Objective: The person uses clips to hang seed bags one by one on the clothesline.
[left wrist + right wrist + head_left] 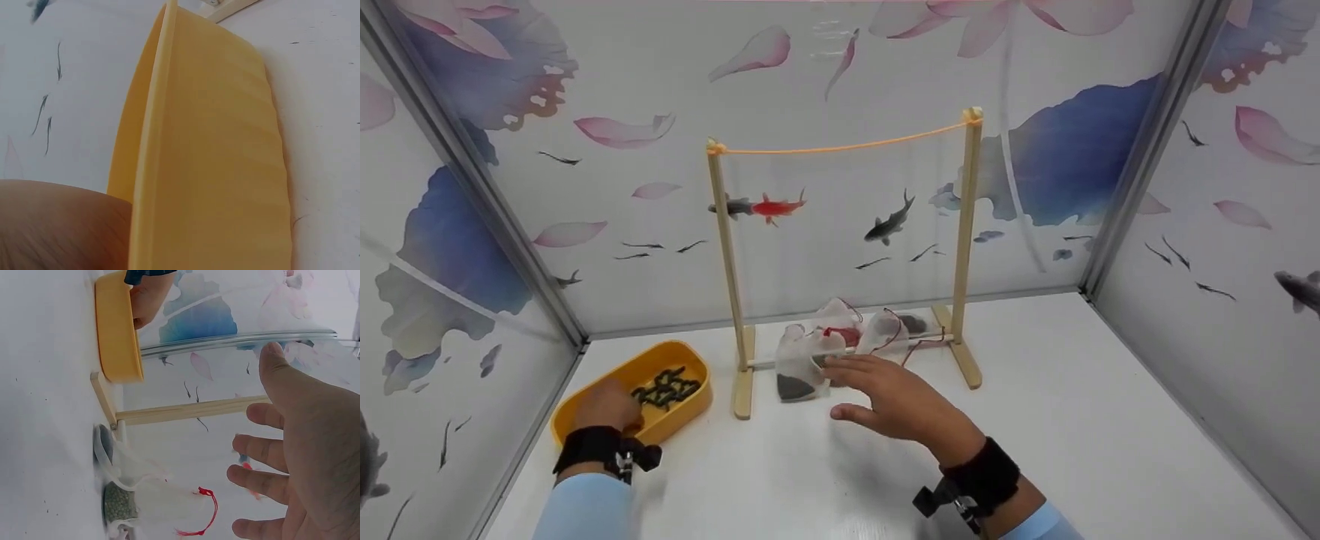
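My right hand [851,384] hovers open, fingers spread, just in front of several white mesh bags [799,367] with red drawstrings that lie at the foot of a wooden rack [964,240]. In the right wrist view the right hand [264,450] is apart from the mesh bags [140,495]. One bag holds dark grains. My left hand [611,405] rests over the near rim of a yellow tray [690,405] that holds small dark pieces [666,386]. Its fingers are hidden inside the tray. The left wrist view shows only the tray's outer wall [219,157].
An orange string [840,147] spans the tops of the rack's two posts. Patterned walls close in the white table on the left, back and right. The yellow tray [115,332] sits near the left wall, beside the rack's left foot.
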{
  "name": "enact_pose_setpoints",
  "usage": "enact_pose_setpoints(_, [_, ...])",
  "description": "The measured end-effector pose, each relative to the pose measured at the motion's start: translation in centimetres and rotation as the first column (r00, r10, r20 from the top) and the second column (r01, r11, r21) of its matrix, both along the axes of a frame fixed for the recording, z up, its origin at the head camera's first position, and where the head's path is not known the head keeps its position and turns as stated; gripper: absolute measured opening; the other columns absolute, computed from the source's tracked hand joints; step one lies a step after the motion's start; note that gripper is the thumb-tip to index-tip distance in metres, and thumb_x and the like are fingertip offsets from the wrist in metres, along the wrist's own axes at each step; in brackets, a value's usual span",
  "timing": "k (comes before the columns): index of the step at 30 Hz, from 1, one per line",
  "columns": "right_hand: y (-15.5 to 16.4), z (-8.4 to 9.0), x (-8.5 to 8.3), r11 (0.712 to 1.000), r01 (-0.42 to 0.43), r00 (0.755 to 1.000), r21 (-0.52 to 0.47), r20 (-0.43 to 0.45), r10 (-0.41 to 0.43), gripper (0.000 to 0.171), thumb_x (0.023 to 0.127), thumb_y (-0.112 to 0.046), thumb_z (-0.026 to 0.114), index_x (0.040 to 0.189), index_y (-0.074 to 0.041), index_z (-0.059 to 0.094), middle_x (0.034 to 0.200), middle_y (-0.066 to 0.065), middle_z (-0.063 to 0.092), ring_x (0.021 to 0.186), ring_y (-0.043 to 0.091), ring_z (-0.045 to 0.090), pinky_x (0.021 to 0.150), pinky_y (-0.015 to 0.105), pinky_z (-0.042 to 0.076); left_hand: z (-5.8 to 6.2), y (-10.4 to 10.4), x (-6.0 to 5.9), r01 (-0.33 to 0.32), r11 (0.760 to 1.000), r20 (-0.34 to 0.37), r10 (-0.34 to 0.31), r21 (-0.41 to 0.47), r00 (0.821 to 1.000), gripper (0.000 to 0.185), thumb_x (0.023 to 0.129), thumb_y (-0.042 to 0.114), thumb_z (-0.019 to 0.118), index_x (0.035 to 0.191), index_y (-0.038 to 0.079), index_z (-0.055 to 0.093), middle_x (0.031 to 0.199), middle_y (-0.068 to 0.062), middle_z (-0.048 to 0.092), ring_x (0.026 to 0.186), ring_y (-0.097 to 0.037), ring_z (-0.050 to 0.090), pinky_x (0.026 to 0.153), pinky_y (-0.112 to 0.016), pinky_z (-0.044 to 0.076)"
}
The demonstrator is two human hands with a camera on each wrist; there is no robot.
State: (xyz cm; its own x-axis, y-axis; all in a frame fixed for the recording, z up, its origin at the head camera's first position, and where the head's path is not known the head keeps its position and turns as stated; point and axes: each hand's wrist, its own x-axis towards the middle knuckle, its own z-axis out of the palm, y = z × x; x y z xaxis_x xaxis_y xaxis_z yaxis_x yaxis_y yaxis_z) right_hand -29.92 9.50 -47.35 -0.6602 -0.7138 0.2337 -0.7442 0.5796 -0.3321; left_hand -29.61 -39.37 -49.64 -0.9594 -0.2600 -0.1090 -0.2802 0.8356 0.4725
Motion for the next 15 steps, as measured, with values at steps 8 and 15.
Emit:
enact_pose_setpoints(8, [2.0, 0.9, -0.4, 0.975, 0.171, 0.977, -0.140, -0.104, -0.186, 0.058, 0.111, -0.048, 0.073, 0.160, -0.020, 0.065, 0.155, 0.009, 0.073, 0.145, 0.035, 0.069, 0.118, 0.059, 0.058, 2.6, 3.0, -1.1, -0.011, 0.993, -0.204, 0.035, 0.116, 0.978, 0.031, 0.113, 0.012, 0.062, 0.130, -0.011, 0.070, 0.125, -0.032, 0.074, 0.095, -0.036, 0.073, 0.078, -0.042, 0.060])
enact_pose_setpoints(15, [3.0, 1.5, -0.5, 0.935, 0.221, 0.927, -0.278, -0.237, -0.290, 0.054, 0.102, -0.035, 0.088, 0.150, -0.015, 0.073, 0.139, 0.008, 0.081, 0.131, 0.031, 0.077, 0.103, 0.050, 0.066, 5.3, 14.2, -0.9, 0.144, 0.790, -0.344, 0.089, 0.596, 0.935, 0.033, 0.115, 0.020, 0.071, 0.139, 0.000, 0.076, 0.123, -0.021, 0.077, 0.094, -0.023, 0.079, 0.083, -0.029, 0.069])
